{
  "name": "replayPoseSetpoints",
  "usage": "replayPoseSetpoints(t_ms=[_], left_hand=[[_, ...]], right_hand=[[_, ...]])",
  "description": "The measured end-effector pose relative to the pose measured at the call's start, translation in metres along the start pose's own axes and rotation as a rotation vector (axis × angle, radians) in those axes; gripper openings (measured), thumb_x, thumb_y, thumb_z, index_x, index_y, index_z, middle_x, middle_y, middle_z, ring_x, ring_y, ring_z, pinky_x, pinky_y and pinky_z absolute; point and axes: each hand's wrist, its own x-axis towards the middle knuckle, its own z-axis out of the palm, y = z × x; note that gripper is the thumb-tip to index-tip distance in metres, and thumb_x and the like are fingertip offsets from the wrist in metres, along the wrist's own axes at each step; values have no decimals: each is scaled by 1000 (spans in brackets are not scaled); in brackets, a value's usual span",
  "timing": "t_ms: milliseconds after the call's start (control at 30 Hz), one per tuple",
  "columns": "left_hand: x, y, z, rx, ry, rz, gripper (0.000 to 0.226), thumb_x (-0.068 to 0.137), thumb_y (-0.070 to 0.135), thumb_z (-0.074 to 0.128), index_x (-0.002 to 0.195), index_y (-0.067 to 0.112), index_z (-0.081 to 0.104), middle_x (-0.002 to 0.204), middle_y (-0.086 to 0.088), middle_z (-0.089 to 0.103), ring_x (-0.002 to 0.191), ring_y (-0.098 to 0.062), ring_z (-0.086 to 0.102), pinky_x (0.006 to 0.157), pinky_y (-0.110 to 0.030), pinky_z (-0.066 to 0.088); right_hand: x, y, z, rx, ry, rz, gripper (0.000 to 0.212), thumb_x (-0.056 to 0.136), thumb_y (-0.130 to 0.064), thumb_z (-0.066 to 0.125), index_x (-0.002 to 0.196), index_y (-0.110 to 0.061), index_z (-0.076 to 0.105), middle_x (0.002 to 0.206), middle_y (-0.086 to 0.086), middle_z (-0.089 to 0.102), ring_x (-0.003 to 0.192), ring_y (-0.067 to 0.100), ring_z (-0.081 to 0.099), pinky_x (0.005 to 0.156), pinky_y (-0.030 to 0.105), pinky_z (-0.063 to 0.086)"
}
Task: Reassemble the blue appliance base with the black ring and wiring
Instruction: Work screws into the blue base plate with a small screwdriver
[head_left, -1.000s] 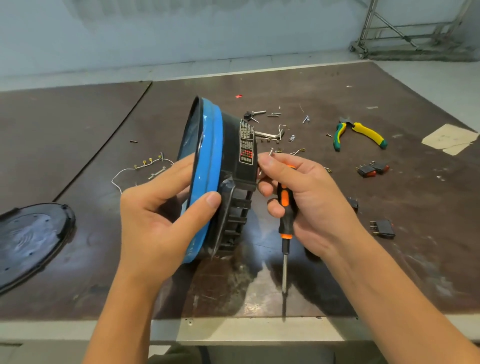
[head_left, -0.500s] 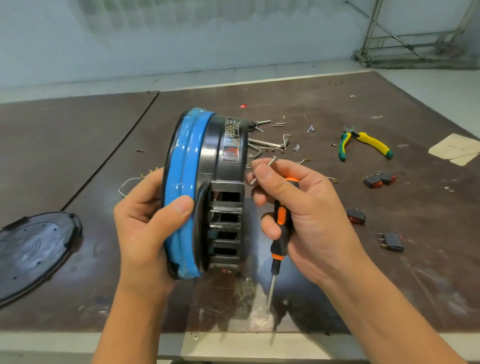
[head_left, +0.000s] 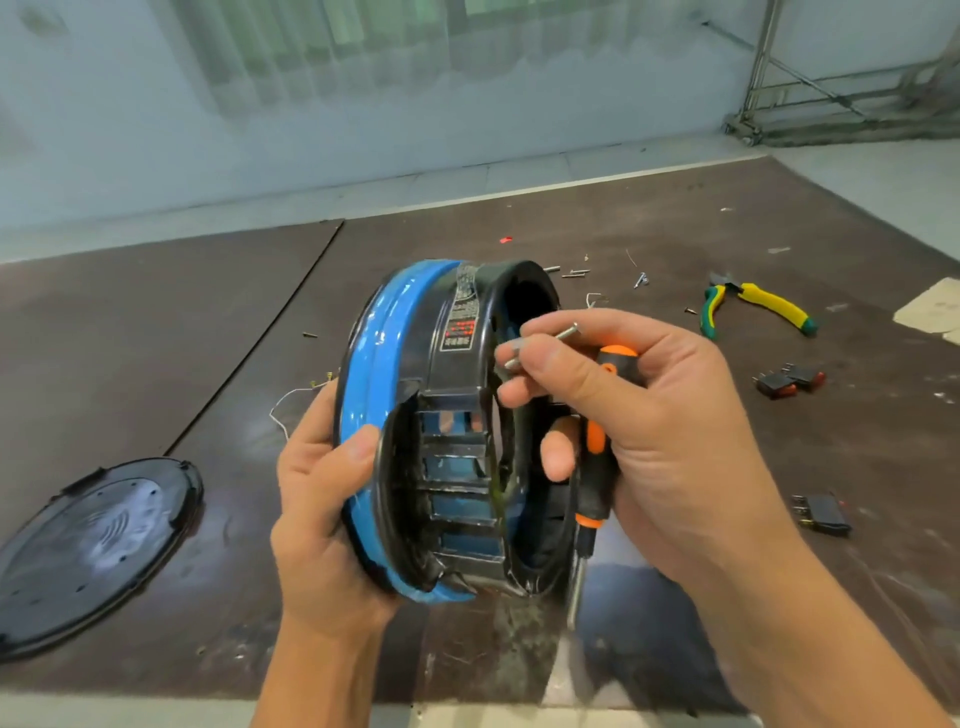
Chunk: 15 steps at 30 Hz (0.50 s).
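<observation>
Item 1: blue appliance base (head_left: 371, 364). You hold it on edge above the table (head_left: 156, 338), with the blue rim to the left.

Item 2: black ring (head_left: 457, 384). It is seated against the base's right face. The slotted wall faces you and its open mouth turns right. A printed label (head_left: 461, 322) sits on its upper wall.

Item 3: your left hand (head_left: 322, 525). It grips the base's lower left rim with the thumb laid over the blue edge. The other fingers wrap behind the base, out of sight.

Item 4: your right hand (head_left: 654, 436). It is just right of the base, at the ring's mouth. Thumb and forefinger pinch a long screw (head_left: 563, 332), and the lower fingers curl round a black-and-orange screwdriver (head_left: 597, 467) whose shaft points down.

Item 5: white wire (head_left: 283, 410). It lies on the table just left of the base, partly hidden by your left hand.

Item 6: round black cover plate (head_left: 93, 545). It lies flat, well to the left of the base.

Item 7: loose screws (head_left: 571, 273), scattered just beyond the base.

Item 8: yellow-and-green pliers (head_left: 758, 306), far right of the base and beyond it.

Item 9: two red-and-black rocker switches (head_left: 789, 379), right of the base. A further black component (head_left: 823, 514) lies right of the base, nearer you.
</observation>
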Motion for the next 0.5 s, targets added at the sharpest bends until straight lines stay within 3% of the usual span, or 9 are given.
replayPoseSetpoints(t_ms=[167,367,500], left_hand=[[-5,3,10,129,-13,8,26,84,9,47,106,4,60,77,-2,60,61,-14,57,56,-23,51],[-8,5,13,261,35,17,27,75,18,60,99,9,67,76,-7,59,60,-20,53,55,-30,48],[-9,8,9,359,37,47,30,75,21,62,103,10,68,81,-8,62,67,-24,55,59,-32,49]], right_hand=[[0,1,-1,16,35,4,12,78,-23,75,86,-15,77,76,16,71,40,19,54,41,22,45],[1,6,0,96,110,44,26,72,-28,77,89,-8,75,78,23,67,38,20,50,36,22,43],[3,10,-5,64,100,59,19,70,-26,79,83,-12,77,76,18,69,44,22,52,37,21,41]])
